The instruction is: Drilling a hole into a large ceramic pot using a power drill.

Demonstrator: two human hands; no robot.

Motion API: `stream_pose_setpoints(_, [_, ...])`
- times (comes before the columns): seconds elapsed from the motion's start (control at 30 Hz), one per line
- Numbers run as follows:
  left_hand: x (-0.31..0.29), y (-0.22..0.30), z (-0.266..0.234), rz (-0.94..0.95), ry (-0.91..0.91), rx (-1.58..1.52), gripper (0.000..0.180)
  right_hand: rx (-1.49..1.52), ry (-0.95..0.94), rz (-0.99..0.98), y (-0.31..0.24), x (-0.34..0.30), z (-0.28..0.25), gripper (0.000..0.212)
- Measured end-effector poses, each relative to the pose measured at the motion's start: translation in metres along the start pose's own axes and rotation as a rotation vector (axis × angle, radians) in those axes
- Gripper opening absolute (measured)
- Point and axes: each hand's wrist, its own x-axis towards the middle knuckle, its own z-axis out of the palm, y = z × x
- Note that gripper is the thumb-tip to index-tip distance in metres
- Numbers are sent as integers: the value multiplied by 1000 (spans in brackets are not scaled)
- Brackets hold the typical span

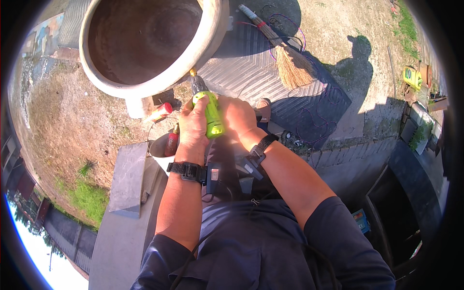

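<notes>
**potfixer:** So where's this at? Looks like drilling into the side of the big round pot [145, 48], right up under its pale rim. The lime-green cordless drill [209, 108] is pointed up and away from the body, chuck end touching or nearly touching the pot wall. I'd call it the drilling step itself, or the moment of lining the bit up. Can't tell if the bit is in the wall; that spot is too small to read.

**dustyhands:** Agreed. What about the grip?

**potfixer:** Left hand [193, 123] is wrapped tight round the drill body, fingers curled closed on it. Right hand [237, 116] is closed up against the other side of the drill, steadying or holding it too. Whether a finger is on the trigger, no idea, it's hidden. Both wrists wear black straps.

**dustyhands:** Next move?

**potfixer:** My guess: keep the drill square to that curved wall and push steady, not hard. A curved surface lets a bit skate, and too much force might crack it.

**dustyhands:** Other stuff around?

**potfixer:** A red-handled tool [170, 143] sits in a small container just beside the left wrist, another red-and-pale item [158, 112] lies near the pot's base, and a straw broom [290, 63] rests on the ribbed mat [246, 72], well apart from the hands.
</notes>
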Motion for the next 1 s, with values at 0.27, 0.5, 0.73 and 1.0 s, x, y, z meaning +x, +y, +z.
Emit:
stream_pose_setpoints(0.27, [-1,0,3,40,11,-1,26,29,31,-6,1,-1,1,11])
stream_pose_setpoints(0.5, [-2,1,4,26,19,5,28,-26,78,-6,3,-1,12,11])
stream_pose_setpoints(0.73, [-1,0,0,-1,3,5,29,51,86,-15,2,0,11,11])
stream_pose_setpoints(1.0, [0,-1,0,12,-5,5,28,11,63,-26,4,-1,12,12])
